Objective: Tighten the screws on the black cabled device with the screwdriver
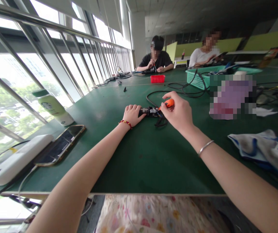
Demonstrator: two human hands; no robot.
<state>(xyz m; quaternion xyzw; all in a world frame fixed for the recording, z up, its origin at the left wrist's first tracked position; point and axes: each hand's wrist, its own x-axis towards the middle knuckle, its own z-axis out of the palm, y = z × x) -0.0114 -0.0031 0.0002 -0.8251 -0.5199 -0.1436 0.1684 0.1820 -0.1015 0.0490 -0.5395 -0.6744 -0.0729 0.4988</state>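
Observation:
A dark, elongated device [151,112] with exposed inner parts lies on the green table [139,161], a black cable running from it. Wrapped over the device's left end, my left hand [132,115] presses it against the tabletop. My right hand [179,111] grips the orange handle of a screwdriver [169,103], whose tip points down-left at the device's open section. Dark loose wires [161,121] lie just below that section. What exactly the tip touches is too small to tell.
A phone [62,145], a white power strip [17,158] and a green-capped bottle [54,108] are on the left. A red basket [157,79] and a green basket [198,79] stand farther back. Gloves [262,149] lie right. Two people [157,60] sit beyond.

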